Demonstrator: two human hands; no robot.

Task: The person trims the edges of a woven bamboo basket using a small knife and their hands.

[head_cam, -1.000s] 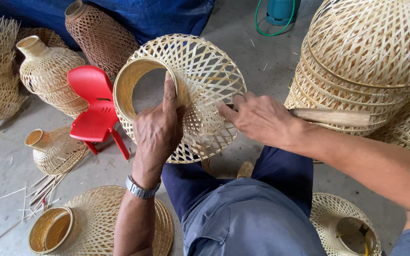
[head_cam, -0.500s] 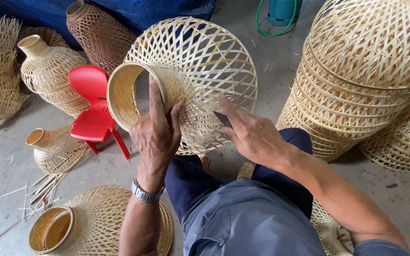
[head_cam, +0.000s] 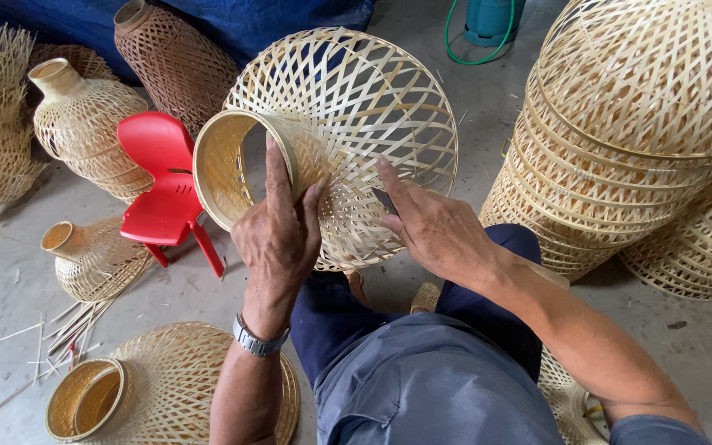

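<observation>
The left hand clasps the round neck ring of a woven bamboo shade, held tilted above the lap. The right hand presses a small dark blade against its weave. A red chair stands left; stacked shades rise right.

Open floor only in strips: a bare patch near left, crossed by loose bamboo slivers. Red chair stands just left of the held basket. Far left is crowded with woven vases. A tall basket stack walls the right. Bare concrete gap runs between basket and stack. Near right floor is open.
</observation>
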